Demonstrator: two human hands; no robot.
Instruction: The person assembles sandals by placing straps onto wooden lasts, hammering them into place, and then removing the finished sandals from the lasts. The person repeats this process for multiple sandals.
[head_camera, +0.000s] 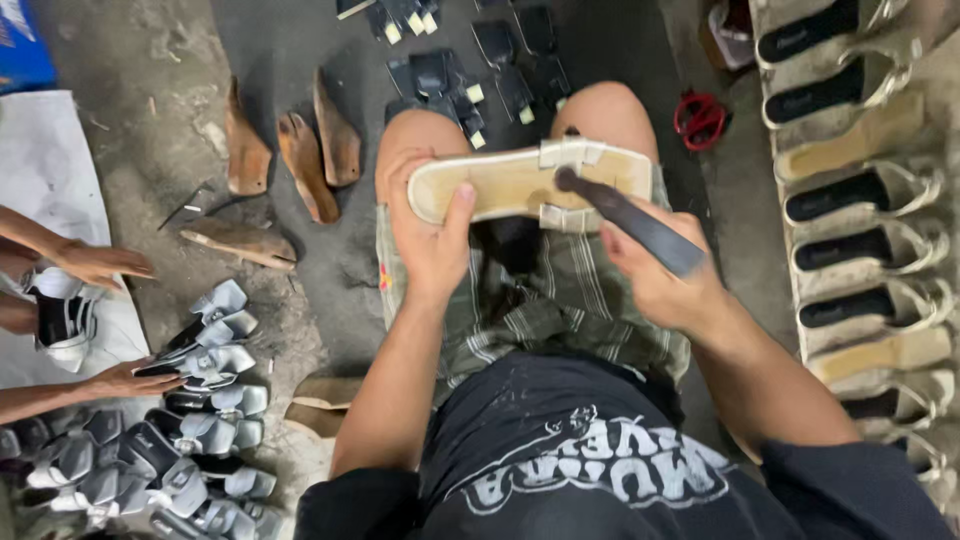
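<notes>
I sit with a sandal (510, 182) laid sole-up across my knees; its bottom is pale tan and a silver strap folds over it near the right end. My left hand (430, 225) grips the sandal's left end, thumb pressed on the sole. My right hand (665, 280) holds a dark hammer-like tool (630, 215) whose round head rests on the sole beside the strap.
Several finished sandals (860, 195) line a board on the right. Silver and black straps (190, 420) are heaped at lower left, where another person's hands (100, 265) work. Wooden lasts (300, 150) and black strap pieces (470, 70) lie on the floor ahead. Red scissors (700, 118) sit nearby.
</notes>
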